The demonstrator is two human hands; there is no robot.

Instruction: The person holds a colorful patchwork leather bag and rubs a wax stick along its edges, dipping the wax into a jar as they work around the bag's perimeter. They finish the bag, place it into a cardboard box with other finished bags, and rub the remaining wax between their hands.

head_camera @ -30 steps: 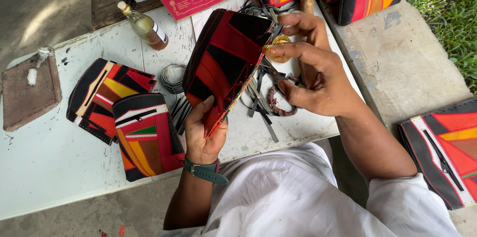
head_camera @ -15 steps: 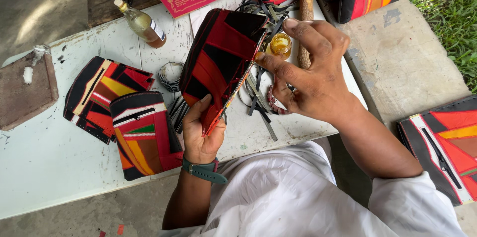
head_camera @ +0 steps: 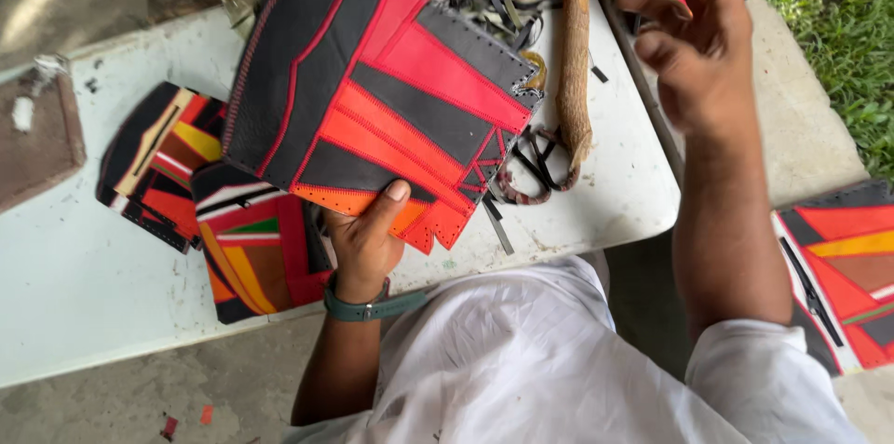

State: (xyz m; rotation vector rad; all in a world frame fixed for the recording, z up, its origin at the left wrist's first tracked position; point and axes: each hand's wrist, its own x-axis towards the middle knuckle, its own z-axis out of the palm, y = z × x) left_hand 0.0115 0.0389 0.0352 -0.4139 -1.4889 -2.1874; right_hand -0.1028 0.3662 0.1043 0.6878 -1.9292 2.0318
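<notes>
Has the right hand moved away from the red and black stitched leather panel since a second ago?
Yes. The right hand has let go and lifted clear to the right, past the wooden tool on the white table. The left hand holds the leather panel.

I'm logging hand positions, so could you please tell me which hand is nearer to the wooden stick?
Right. The right hand hovers open just right of the wooden stick; the left hand holds the leather panel, lower left.

Black, red and orange stitched stripes on the panel [head_camera: 372,100], yellow-streaked ones on two pieces [head_camera: 214,211], white on the table [head_camera: 74,286].
</notes>
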